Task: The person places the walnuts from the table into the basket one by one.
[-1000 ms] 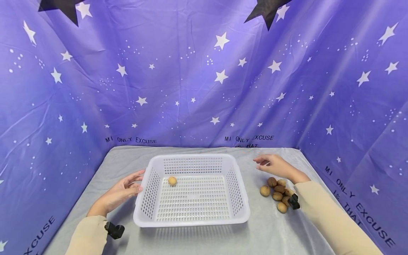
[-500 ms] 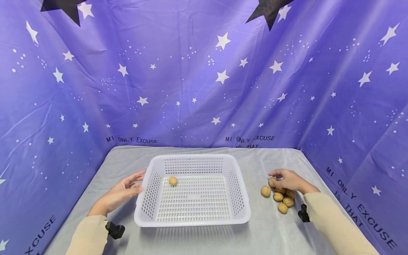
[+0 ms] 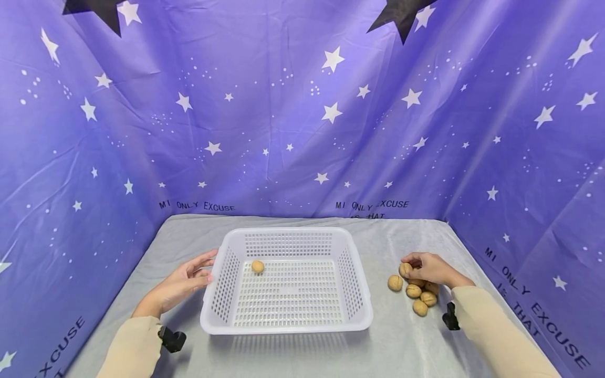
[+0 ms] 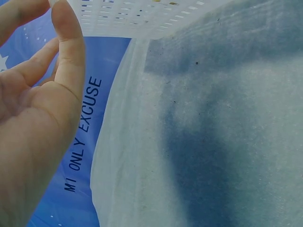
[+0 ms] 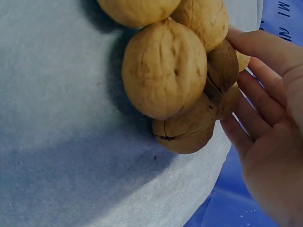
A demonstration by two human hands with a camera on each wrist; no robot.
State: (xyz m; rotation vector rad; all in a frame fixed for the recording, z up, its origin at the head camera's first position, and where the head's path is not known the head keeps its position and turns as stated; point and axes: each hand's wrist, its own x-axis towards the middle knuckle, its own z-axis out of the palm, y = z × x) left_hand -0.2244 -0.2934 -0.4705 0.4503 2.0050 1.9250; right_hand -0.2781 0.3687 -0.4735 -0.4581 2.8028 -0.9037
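Observation:
A white perforated plastic basket (image 3: 286, 329) stands mid-table with one walnut (image 3: 257, 266) in its far left part. My left hand (image 3: 181, 283) is at the basket's left side, its loosely bent fingers touching the outer wall by the rim. On the right, my right hand (image 3: 432, 269) pinches a walnut (image 3: 405, 270) between thumb and fingers at the far side of a small pile. Several walnuts (image 5: 164, 70) lie heaped under and in front of that hand, which partly hides them. One walnut (image 3: 395, 283) lies slightly apart, to the left of the pile.
A grey cloth (image 3: 293, 359) covers the table. Purple star-printed curtains (image 3: 283, 115) close in the back and both sides. Each sleeve carries a black wrist camera, the left one (image 3: 171, 339) near the basket's front left corner.
My right hand has come down from above and behind the pile, drawn back to the right, and taken hold of a walnut. The left hand and basket have stayed in place.

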